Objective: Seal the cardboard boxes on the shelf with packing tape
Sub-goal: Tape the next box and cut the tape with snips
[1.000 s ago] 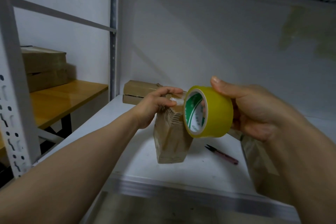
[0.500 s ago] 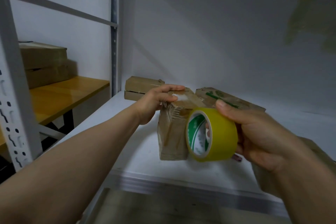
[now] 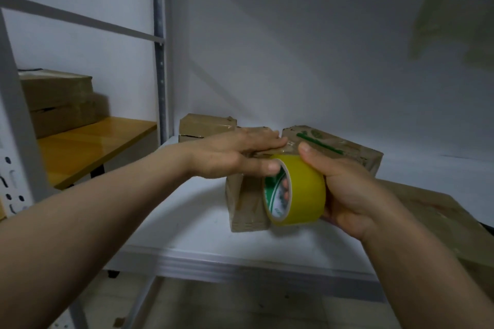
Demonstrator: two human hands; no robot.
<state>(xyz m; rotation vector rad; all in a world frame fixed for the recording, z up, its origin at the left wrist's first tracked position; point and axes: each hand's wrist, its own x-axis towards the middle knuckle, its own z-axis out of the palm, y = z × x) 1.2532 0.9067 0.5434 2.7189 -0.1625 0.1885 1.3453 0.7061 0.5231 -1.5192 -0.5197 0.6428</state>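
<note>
A small upright cardboard box [image 3: 244, 203] stands on the white shelf [image 3: 187, 222]. My left hand [image 3: 235, 155] lies flat on its top with straight fingers, pressing down there. My right hand [image 3: 344, 184] grips a yellow roll of packing tape [image 3: 296, 191] against the box's right front side, fingers reaching through the core. A short stretch of clear tape runs from the roll up to the box top under my left fingertips.
A box with green print [image 3: 334, 147] lies behind the roll. Two stacked boxes [image 3: 205, 127] sit at the shelf's back left, another box [image 3: 438, 219] at the right. A wooden table [image 3: 88, 147] with boxes [image 3: 56, 99] stands left of the grey upright [image 3: 160, 48].
My left hand went from pinching the tape end to lying flat on the box top. My right hand carried the roll downward and closer to the box's side.
</note>
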